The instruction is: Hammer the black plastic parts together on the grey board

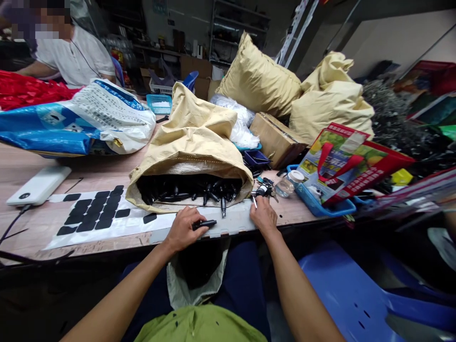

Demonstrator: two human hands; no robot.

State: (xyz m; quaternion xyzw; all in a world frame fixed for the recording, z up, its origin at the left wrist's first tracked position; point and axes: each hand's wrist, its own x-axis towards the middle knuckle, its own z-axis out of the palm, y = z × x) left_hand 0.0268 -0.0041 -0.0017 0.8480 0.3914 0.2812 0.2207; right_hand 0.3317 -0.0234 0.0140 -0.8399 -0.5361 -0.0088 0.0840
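Observation:
My left hand (185, 229) is closed around a black pen-like piece (208, 223) at the table's front edge. In front of it lies an open beige sack (199, 137), its mouth toward me, full of black pieces (174, 187). One black piece with a grey tip (223, 207) sticks out of the mouth. To the right of the sack, my right hand (263, 214) is closed on a small white-and-black item (261, 191), whose exact shape I cannot make out. Small loose parts (269, 184) lie just beyond those fingers.
A white sheet with black patches (96, 211) and a white power bank (39, 185) lie left. A blue-white sack (117, 114) stands behind them. At right are a blue basket (324, 206), a red bag (351, 164) and a blue chair (352, 289). Another person (76, 52) sits across the table.

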